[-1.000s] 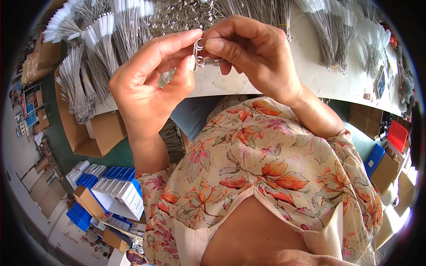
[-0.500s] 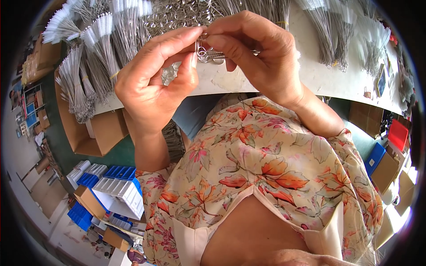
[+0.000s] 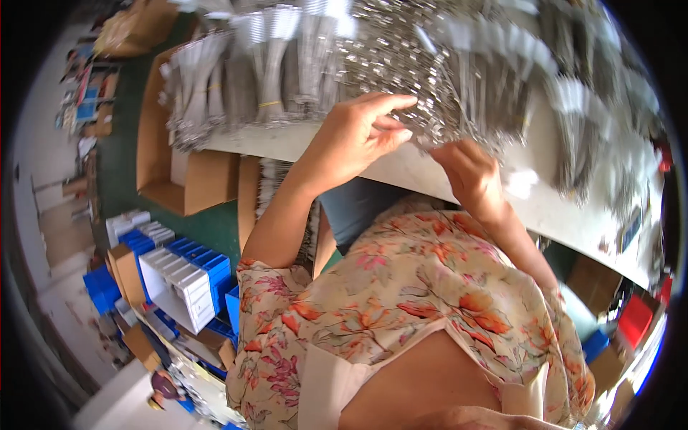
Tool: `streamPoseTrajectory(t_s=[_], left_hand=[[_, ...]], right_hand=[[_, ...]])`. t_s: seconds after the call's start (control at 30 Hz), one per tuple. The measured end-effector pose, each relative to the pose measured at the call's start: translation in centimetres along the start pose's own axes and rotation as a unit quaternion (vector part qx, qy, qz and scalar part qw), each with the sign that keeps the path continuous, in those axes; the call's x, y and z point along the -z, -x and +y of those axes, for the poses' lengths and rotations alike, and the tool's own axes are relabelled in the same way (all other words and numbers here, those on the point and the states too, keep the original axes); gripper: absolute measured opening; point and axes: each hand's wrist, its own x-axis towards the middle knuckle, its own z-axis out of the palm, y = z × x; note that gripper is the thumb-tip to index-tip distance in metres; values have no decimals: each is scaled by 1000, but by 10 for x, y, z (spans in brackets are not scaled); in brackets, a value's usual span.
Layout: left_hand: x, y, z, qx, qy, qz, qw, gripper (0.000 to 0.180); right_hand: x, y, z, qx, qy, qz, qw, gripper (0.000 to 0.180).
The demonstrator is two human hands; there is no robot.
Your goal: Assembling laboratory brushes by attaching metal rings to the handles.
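Observation:
Over the near part of the white table (image 3: 401, 167), my left hand (image 3: 351, 143) has its thumb and forefinger apart, with nothing visible between them. My right hand (image 3: 469, 175) is beside it to the right, lower, with fingers bent together at the tips. Whatever those fingertips hold is too blurred to make out. Just beyond both hands lies a heap of small shiny metal rings (image 3: 394, 54), smeared by motion. Tied bundles of thin wire brushes with white bristle ends (image 3: 271, 64) stand left of the heap, and more wire bundles (image 3: 487, 79) lie to its right.
An open cardboard box (image 3: 211, 183) stands below the table's left end. White and blue plastic bins (image 3: 179, 287) are stacked at the left. A red bin (image 3: 634, 320) is at the far right. Another person (image 3: 166, 387) is in the lower left background.
My hands were together, pinching small metal rings between their fingertips. They have now parted, with the left hand's fingers spread. The view has swung, so the table appears shifted right and tilted.

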Motion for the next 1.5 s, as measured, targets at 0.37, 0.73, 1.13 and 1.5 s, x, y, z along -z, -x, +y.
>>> streamPoseTrajectory(t_s=[0.37,0.73,1.13,1.5], left_hand=[[226,2,-137,311,-507,152,789,36],[212,10,-112,308,-221,280,882,18],[133,-59,-45,34,-468,279,838,32],[108,-76,-63,111,-514,178,832,22]], right_hand=[[15,5,18,83,25,15,996,13],[13,-121,85,-180,146,-160,960,23],[140,-67,88,-225,-386,241,862,19],[173,52,121,-334,158,210,905,21]])
